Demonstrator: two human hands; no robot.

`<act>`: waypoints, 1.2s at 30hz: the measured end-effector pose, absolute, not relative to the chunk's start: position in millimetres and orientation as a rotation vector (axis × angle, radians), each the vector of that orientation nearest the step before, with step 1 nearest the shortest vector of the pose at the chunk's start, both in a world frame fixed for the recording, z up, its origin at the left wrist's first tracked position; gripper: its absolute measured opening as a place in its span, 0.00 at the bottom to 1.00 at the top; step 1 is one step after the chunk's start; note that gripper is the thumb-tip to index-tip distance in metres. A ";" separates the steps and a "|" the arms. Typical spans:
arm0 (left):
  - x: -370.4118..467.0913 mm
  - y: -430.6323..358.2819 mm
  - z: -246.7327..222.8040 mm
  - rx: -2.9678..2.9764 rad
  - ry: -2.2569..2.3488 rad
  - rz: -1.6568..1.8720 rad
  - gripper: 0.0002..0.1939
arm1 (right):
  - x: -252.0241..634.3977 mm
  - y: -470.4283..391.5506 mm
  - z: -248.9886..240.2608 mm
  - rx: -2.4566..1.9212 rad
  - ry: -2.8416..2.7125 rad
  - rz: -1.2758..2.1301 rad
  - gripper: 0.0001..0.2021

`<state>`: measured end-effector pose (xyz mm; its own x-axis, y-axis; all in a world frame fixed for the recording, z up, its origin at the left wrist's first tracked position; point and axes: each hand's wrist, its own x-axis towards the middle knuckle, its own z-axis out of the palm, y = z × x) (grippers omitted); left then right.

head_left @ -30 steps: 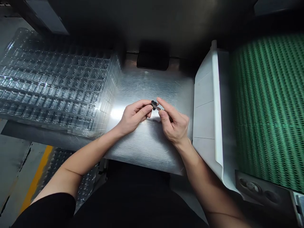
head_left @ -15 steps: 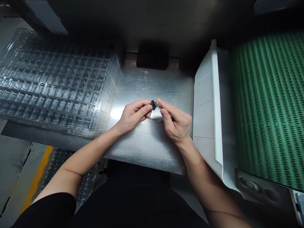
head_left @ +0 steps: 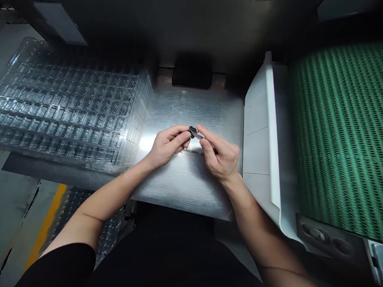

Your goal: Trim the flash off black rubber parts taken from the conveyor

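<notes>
Between the thumb and fingers of my left hand (head_left: 169,144) is a small black plastic part (head_left: 192,131) with openings in its face. My right hand (head_left: 220,153) is closed on a thin metal blade (head_left: 198,136), which looks like a scalpel blade; its handle, if there is one, is hidden in the fingers. The blade's tip meets the face of the black part, though I cannot tell whether it cuts in. Both hands are held above the brushed metal table (head_left: 185,187).
Stacked clear plastic trays (head_left: 72,111) with rows of pockets stand at the left. A black block (head_left: 192,75) lies at the table's back. Along the right runs a white sheet-covered edge (head_left: 273,131), with a green mesh conveyor belt (head_left: 341,139) beyond it.
The black part has turned slightly in my left fingers, so its face shows more. Both hands have shifted a little to the left, and more of the blade is visible.
</notes>
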<state>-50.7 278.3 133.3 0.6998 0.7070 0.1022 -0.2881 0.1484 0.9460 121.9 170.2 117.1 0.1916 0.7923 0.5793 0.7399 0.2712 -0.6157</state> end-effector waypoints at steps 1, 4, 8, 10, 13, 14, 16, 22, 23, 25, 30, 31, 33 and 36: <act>-50.9 278.6 132.5 1.228 0.407 0.741 0.18 | 121.9 170.3 117.0 -1.461 -1.542 0.071 0.18; -50.7 279.9 128.9 1.245 0.411 0.726 0.19 | 121.6 170.0 117.2 -1.462 -1.503 0.103 0.17; -47.9 278.3 122.9 1.247 0.447 0.645 0.22 | 120.5 168.2 116.9 -1.466 -1.438 0.177 0.19; -46.1 275.2 120.9 1.210 0.462 0.574 0.25 | 120.4 168.1 115.2 -1.456 -1.410 0.226 0.20; -44.8 269.3 119.7 1.177 0.432 0.480 0.27 | 120.9 170.5 110.8 -1.463 -1.360 0.284 0.20; -44.9 267.6 119.6 1.181 0.414 0.462 0.27 | 120.9 171.6 109.3 -1.473 -1.341 0.301 0.20; -45.4 265.3 119.8 1.192 0.388 0.449 0.27 | 120.5 173.3 106.6 -1.500 -1.303 0.299 0.18; -44.7 265.6 127.3 1.174 0.428 0.535 0.32 | 122.2 175.7 98.2 -1.547 -1.182 0.099 0.20; -45.1 264.6 131.1 1.192 0.442 0.563 0.32 | 123.7 176.6 96.4 -1.558 -1.185 0.088 0.21; -49.1 260.7 142.5 1.233 0.476 0.634 0.30 | 127.0 179.3 92.5 -1.578 -1.227 0.056 0.22; -86.2 267.6 193.5 1.599 0.537 0.958 0.19 | 130.6 186.6 82.9 -1.536 -1.395 -0.012 0.19; -96.7 279.1 205.9 1.746 0.562 1.018 0.18 | 130.0 187.6 81.1 -1.527 -1.424 -0.016 0.18; -115.7 316.1 228.8 2.015 0.686 1.079 0.17 | 128.0 188.8 77.7 -1.505 -1.484 -0.026 0.16; -131.2 396.2 250.3 2.303 1.099 0.928 0.15 | 125.0 189.6 73.8 -1.466 -1.560 -0.045 0.15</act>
<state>-131.2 396.2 250.3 0.4638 0.7971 0.3866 0.5145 -0.5976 0.6149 125.0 189.6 73.8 0.1819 0.7506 0.6352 0.7860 0.2772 -0.5526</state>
